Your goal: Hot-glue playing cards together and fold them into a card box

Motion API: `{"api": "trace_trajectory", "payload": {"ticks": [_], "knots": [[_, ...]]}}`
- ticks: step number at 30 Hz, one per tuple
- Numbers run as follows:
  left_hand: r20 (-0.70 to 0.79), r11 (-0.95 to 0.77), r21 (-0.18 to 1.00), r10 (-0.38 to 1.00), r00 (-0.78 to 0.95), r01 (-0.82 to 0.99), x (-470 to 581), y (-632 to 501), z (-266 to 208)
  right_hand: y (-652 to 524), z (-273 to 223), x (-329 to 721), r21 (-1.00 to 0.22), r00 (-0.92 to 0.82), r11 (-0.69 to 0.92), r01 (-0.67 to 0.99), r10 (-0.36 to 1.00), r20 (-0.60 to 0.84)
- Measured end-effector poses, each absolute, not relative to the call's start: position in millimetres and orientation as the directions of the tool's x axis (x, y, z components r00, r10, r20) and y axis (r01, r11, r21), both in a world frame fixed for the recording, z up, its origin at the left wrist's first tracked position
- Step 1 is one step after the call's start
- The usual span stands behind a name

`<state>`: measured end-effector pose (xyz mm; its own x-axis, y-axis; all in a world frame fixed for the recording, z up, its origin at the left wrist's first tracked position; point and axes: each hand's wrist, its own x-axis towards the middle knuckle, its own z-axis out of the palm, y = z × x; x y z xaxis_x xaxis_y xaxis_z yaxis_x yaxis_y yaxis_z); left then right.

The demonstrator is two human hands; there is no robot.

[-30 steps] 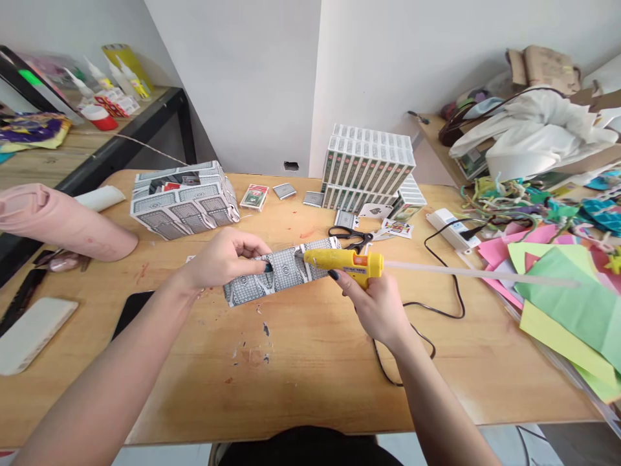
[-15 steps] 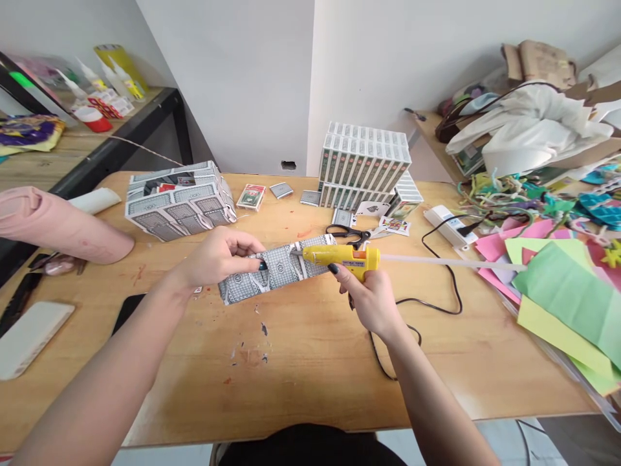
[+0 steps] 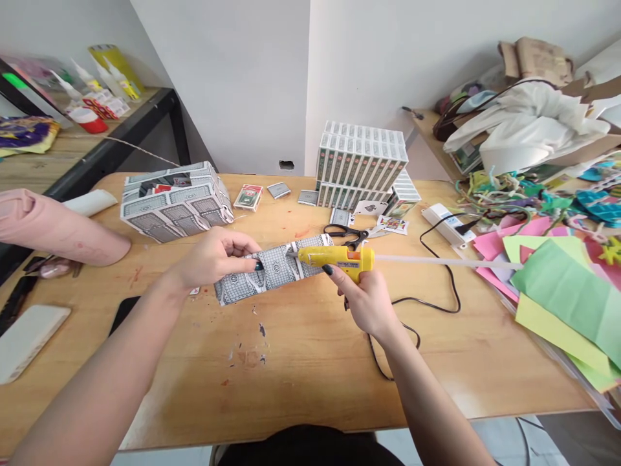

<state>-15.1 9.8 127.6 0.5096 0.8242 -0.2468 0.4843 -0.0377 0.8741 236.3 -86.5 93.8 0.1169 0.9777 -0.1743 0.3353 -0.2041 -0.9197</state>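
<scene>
My left hand [image 3: 223, 257] is closed on the left end of a strip of grey patterned playing cards [image 3: 272, 275], thumb on top. The strip is tilted, its right end higher, and is held above the table. In my right hand [image 3: 366, 298] is a yellow glue gun [image 3: 339, 257], gripped by its handle. Its nozzle points left and meets the strip's face, or hovers just over it; I cannot tell which. A long whitish glue stick [image 3: 446, 261] sticks out of the gun's rear. My right fingers are partly hidden behind the handle.
Behind lie black-handled scissors [image 3: 347, 233], loose cards [image 3: 392, 224], and stacked card packs [image 3: 361, 162]. A box made of cards [image 3: 177, 202] stands back left, near a pink roll [image 3: 63, 226]. A black cord [image 3: 456, 285] runs toward a power strip [image 3: 446, 223]. Coloured paper [image 3: 567, 291] covers the right.
The whole view has shifted slightly. Both hands, the card strip and the glue gun keep nearly the same pose, with the nozzle still at the strip.
</scene>
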Motion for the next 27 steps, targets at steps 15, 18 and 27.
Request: {"api": "trace_trajectory", "payload": {"ticks": [15,18,27], "knots": [[-0.285,0.043,0.889,0.832,0.476,0.456,-17,14,126,-88,92,248,-0.893,0.069,-0.276,0.355,0.960,-0.270],[-0.294,0.057,0.887,0.834,0.466,0.458,-17,14,125,-88,92,250,-0.886,0.060,-0.266,0.380,0.963,-0.264],[-0.325,0.066,0.862,0.833,0.448,0.503,-14,12,127,-87,96,248,-0.869,0.001,-0.227,0.440,0.968,-0.253]]}}
